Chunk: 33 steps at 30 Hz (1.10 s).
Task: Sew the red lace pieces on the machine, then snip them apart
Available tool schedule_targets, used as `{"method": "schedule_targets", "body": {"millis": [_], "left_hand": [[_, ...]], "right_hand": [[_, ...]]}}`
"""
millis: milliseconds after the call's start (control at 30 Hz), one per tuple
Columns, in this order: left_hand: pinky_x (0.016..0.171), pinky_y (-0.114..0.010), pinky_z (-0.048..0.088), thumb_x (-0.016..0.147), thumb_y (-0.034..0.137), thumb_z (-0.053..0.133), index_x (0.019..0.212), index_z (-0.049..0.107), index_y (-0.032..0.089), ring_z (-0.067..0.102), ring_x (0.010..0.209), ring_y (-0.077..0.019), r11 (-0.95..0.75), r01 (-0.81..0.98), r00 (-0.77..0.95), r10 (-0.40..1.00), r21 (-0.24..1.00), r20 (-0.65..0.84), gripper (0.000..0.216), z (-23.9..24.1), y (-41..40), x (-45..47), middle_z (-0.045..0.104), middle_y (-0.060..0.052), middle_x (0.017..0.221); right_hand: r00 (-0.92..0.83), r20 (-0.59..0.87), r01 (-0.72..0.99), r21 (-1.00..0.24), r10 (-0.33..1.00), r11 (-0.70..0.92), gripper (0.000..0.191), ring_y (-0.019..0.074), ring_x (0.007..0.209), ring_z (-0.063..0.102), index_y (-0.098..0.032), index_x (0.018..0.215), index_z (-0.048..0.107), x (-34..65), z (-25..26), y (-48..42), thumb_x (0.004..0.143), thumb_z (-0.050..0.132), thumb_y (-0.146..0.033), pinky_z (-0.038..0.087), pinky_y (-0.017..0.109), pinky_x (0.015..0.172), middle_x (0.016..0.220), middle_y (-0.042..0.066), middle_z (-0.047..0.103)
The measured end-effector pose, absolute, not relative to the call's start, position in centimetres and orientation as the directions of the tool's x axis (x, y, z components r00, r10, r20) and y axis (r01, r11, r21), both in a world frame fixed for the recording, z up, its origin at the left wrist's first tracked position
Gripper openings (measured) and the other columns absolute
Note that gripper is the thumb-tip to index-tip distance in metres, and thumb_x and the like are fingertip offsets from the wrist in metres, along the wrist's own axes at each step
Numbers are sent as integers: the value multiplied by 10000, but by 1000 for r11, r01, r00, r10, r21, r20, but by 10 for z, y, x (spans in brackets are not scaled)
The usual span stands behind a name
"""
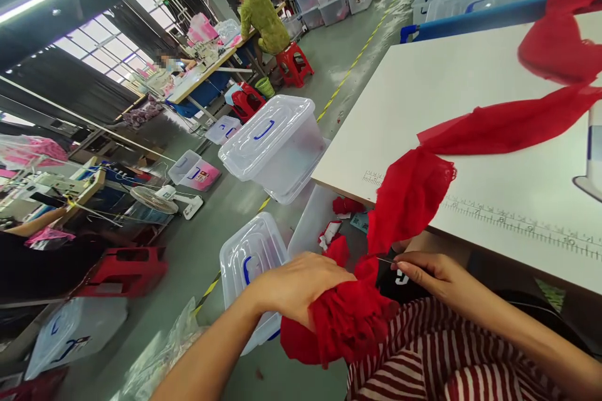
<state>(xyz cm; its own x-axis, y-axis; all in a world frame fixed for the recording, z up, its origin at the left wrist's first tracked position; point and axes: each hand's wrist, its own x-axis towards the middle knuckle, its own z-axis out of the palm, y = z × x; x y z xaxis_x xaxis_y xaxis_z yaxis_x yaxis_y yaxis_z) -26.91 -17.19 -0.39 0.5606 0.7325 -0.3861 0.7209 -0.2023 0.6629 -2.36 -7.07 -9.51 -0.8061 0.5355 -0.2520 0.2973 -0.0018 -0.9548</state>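
Observation:
My left hand (301, 285) is closed around a bunched bundle of red fabric (350, 326), gathered into many folds above my lap. From the bundle, a chain of red fabric pieces (409, 194) runs up over the table edge and across the white table (451, 75) to the right. My right hand (426, 269) pinches a thin, pointed metal tool (386, 260), its tip at the fabric strip just beside the bundle. Whether the tool is tweezers or a needle is too small to tell.
Printed ruler marks (512, 222) line the table's near edge. Below it stands an open plastic bin (308, 219) with red scraps. Lidded clear boxes (277, 138) sit on the floor to the left. Co-workers, one in a yellow-green top (266, 22), sit at sewing tables beyond; a fan (155, 197) stands left.

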Motion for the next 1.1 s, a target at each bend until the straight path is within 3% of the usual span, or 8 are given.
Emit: {"method": "schedule_targets", "body": {"millis": [200, 533, 700, 800, 967, 1100], "left_hand": [[763, -314, 453, 754, 364, 721, 1021, 632, 225, 646, 815, -237, -309, 740, 619, 660, 598, -425, 314, 11, -169, -262, 723, -27, 927], [746, -323, 454, 803, 348, 682, 1045, 635, 226, 648, 829, -241, -354, 730, 654, 612, 585, -445, 275, 18, -166, -256, 719, -28, 942], [754, -328, 463, 817, 372, 675, 1095, 630, 224, 654, 816, -242, -350, 712, 670, 599, 609, -438, 318, 16, -165, -253, 729, -46, 951], [745, -335, 472, 819, 439, 661, 1075, 636, 212, 652, 804, -247, -348, 706, 675, 595, 617, -436, 343, 11, -164, -252, 731, -65, 944], [750, -337, 501, 732, 618, 669, 947, 642, 208, 662, 811, -252, -172, 572, 705, 604, 802, -372, 464, 23, -147, -255, 721, -64, 903], [901, -380, 502, 677, 564, 745, 981, 640, 197, 655, 999, -266, 38, 353, 483, 848, 935, -217, 487, 37, -101, -248, 719, -45, 1024]], "right_hand": [[-805, -266, 257, -962, 530, -91, 565, 351, 981, 684, -187, 931, 781, -26, -105, -79, 866, 520, -684, 512, 409, 860, 971, 107, 775], [-853, -216, 162, -975, 474, -154, 501, 281, 854, 663, -199, 922, 779, -34, -102, -86, 889, 527, -630, 509, 415, 895, 897, 70, 758], [-836, -216, 142, -973, 505, -181, 512, 267, 790, 657, -218, 763, 776, -37, -102, -88, 828, 575, -685, 531, 376, 814, 751, 38, 731], [-817, -197, 147, -980, 542, -135, 506, 283, 797, 668, -208, 765, 777, -36, -107, -90, 838, 569, -664, 534, 379, 781, 753, 52, 735], [-714, -246, 212, -968, 656, -132, 548, 327, 861, 675, -211, 797, 780, -17, -128, -88, 836, 531, -697, 540, 427, 821, 824, 83, 759], [-696, -276, 239, -959, 663, -149, 532, 320, 844, 679, -237, 741, 766, 7, -150, -89, 855, 511, -689, 555, 413, 787, 834, 74, 774]]}}
